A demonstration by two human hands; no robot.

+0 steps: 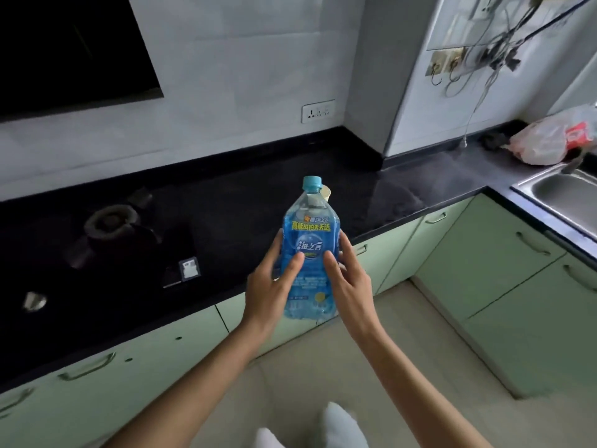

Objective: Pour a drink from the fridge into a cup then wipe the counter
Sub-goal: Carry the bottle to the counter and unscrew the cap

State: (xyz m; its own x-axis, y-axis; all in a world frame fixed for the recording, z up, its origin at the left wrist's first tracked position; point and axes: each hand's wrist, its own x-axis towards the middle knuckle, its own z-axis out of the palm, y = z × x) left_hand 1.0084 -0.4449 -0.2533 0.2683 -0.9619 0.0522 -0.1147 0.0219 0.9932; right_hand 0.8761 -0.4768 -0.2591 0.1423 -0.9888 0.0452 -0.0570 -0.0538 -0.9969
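A blue-labelled plastic drink bottle (308,247) with a light blue cap stays upright in the air in front of the black counter (403,189). My left hand (274,282) grips its left side, thumb across the label. My right hand (347,276) holds the right side, fingers wrapped toward the back. Just behind the bottle's neck a pale cup rim (327,191) peeks out on the counter; the rest of the cup is hidden.
A gas hob (109,221) sits in the counter at left, under a dark range hood (71,50). A steel sink (562,195) and a plastic bag (546,143) are at the far right. Pale green cabinets (484,263) run below; tiled floor lies underfoot.
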